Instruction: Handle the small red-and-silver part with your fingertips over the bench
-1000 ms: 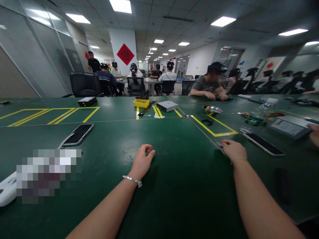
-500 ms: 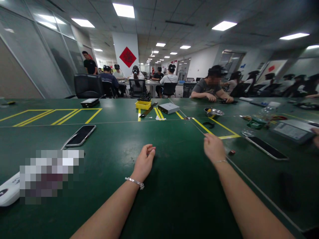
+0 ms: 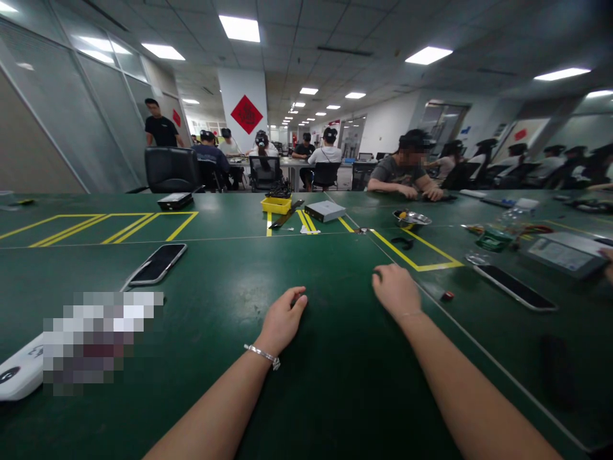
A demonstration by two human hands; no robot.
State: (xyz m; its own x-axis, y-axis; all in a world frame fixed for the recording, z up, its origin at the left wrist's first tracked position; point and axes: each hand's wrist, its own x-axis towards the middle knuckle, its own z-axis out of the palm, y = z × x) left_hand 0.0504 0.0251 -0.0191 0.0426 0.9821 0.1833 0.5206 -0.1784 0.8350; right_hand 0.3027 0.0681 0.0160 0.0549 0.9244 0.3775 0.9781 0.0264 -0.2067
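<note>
Small red block (image 3: 447, 296): on the table, right of the right hand and apart from it, just beside the pale seam (image 3: 479, 343).
Right hand (image 3: 396, 291): fingers bent downward, back up; palm side hidden, cannot tell if it grips anything.
Left hand (image 3: 283, 316): loosely curled, thumb parted from fingers.
Room between hands: broad stretch of green tabletop (image 3: 345, 370), running on toward the near side.
Right side: right phone (image 3: 514, 287) lies beyond the block; taped outline (image 3: 438, 267) farther off, dark curved piece (image 3: 401, 243) inside.
Left side: left phone (image 3: 159, 264), well apart from the left hand.
Far edge: yellow tray (image 3: 276, 205), grey box (image 3: 325, 211).
</note>
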